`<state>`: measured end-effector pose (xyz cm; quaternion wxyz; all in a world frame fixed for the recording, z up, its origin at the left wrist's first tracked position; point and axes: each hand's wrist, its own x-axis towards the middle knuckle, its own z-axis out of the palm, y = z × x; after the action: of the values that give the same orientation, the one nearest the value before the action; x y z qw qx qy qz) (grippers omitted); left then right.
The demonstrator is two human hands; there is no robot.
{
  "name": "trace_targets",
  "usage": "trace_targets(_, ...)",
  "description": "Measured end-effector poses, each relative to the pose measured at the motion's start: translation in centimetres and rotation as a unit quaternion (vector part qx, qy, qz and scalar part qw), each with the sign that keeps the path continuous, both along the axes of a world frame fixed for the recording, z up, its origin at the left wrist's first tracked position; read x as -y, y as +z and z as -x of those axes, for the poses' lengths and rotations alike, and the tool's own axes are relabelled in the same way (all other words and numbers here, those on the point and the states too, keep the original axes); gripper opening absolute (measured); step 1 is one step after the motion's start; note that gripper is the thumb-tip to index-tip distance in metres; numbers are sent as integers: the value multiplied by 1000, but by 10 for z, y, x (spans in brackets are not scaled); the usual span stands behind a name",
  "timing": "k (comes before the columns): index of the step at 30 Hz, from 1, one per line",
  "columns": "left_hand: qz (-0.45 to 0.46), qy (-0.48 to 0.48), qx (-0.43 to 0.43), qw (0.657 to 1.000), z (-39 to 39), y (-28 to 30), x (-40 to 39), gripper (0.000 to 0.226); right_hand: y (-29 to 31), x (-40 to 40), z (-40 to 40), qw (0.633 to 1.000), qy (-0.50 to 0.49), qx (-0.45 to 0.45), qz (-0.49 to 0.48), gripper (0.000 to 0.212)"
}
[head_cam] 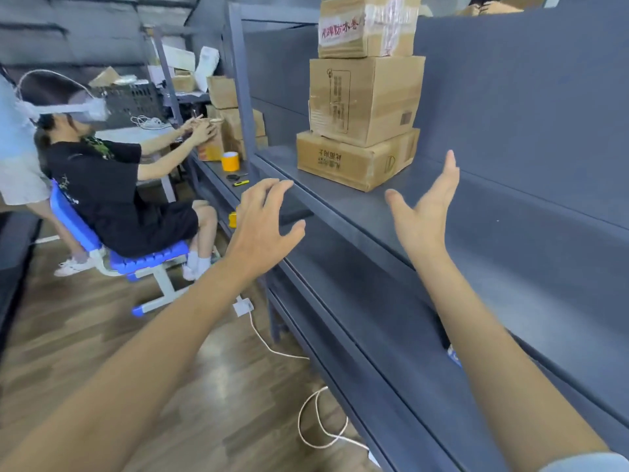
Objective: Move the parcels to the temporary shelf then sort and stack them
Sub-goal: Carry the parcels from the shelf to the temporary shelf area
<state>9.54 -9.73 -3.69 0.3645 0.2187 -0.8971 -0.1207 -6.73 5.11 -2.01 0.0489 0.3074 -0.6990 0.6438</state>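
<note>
Left hand: the left hand [263,219] is stretched forward with fingers spread and slightly bent, holding nothing; it hangs in front of the front lip of the grey metal shelf [340,206].
Right hand: the right hand [425,206] is open, palm turned inward toward the left, fingers straight, thumb out; it holds nothing and hovers over the shelf board.
Parcels: three brown cardboard boxes stand in one stack on the shelf, ahead of both hands and well clear of the fingertips.
Bottom parcel: the wide flat cardboard box with dark printed characters [354,161] sits on the board, one corner pointing toward the hands.
Middle parcel: the taller cardboard box with a printed line frame on its face [366,100] rests on it, turned a little out of line with the box below.
Top parcel: the cardboard box with a white label in red characters and clear tape [367,25] crowns the stack; its top is cut off by the frame edge.
Key relation: the stack lies ahead, between the lines of the two palms; the right hand looks nearer to it, close to the bottom box's near corner.
Judgement: the hands seem set to close on the stack from either side, perhaps to square it.
Risk: the skewed middle box could shift if pushed from one side only.
</note>
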Motion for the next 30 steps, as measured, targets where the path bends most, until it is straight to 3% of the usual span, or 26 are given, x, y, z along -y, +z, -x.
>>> trace_targets(8,-45,-44,-73,995,76,12,116,59,-6,82,57,996,-50,46,-60,89)
trace_targets(14,-133,-137,-93,977,148,-2,193,64,-19,124,81,988,-89,73,-105,97)
trace_targets(20,-296,-230,-50,926,206,2,255,83,-15,164,103,978,-123,140,-94,110)
trace_targets(23,-367,-283,-4,886,232,3,274,90,-19,183,110,975,-118,186,-37,115)
trace_targets(26,-411,-334,7,848,243,2,275,95,-22,187,112,976,-136,170,-9,103)
trace_targets(30,-395,-369,10,841,243,3,266,88,-25,180,105,978,-157,135,6,89)
